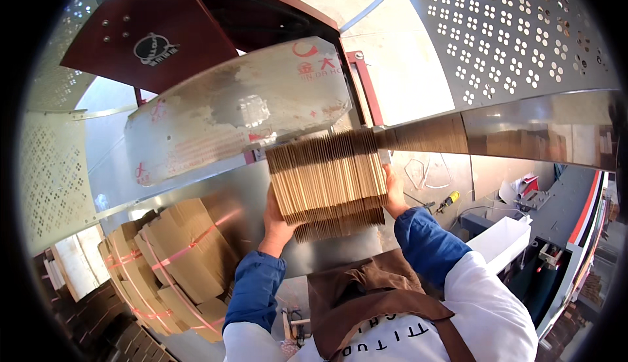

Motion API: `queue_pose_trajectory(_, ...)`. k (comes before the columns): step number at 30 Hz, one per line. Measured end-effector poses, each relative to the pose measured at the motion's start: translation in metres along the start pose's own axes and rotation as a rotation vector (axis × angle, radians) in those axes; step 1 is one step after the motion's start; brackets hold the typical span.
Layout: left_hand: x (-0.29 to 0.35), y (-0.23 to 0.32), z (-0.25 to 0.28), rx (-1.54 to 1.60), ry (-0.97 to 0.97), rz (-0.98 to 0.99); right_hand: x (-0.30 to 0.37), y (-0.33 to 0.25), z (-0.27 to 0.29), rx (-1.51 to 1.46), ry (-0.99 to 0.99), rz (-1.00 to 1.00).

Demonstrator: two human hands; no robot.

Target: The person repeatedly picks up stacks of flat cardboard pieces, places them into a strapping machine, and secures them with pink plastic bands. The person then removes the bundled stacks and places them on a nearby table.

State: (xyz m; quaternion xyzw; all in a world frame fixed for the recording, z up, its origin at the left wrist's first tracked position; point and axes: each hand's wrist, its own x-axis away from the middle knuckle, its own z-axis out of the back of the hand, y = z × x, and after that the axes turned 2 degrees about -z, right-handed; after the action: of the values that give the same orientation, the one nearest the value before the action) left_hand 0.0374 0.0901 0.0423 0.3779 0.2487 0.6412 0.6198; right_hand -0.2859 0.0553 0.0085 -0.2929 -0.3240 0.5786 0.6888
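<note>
A thick stack of brown flat cardboard pieces stands on edge in front of me, pressed together side by side. My left hand grips its left end, and my right hand holds the right end, with several fingers hidden behind or under the cardboard. Below the stack, its reflection shows in the shiny metal tabletop. The far side of the stack is close to a dark red machine with a scuffed sheet-metal panel.
Cardboard bundles tied with pink strapping sit at the left. Perforated metal guards flank the machine, and a long metal rail runs off to the right. A yellow-handled tool, cables and a white tray are at the right.
</note>
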Motion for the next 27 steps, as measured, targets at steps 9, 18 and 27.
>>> queue_pose_trajectory(9,0.024,-0.005,-0.029,0.12,0.181,0.031,0.094,-0.006,0.01,-0.327,-0.052,-0.131)
queue_pose_trajectory(18,0.002,-0.009,-0.025,0.158,0.17,-0.064,0.066,-0.027,-0.004,0.045,-0.03,-0.064)
queue_pose_trajectory(27,-0.067,-0.021,-0.017,0.251,0.219,-0.108,-0.001,-0.042,-0.014,0.066,-0.017,-0.04)
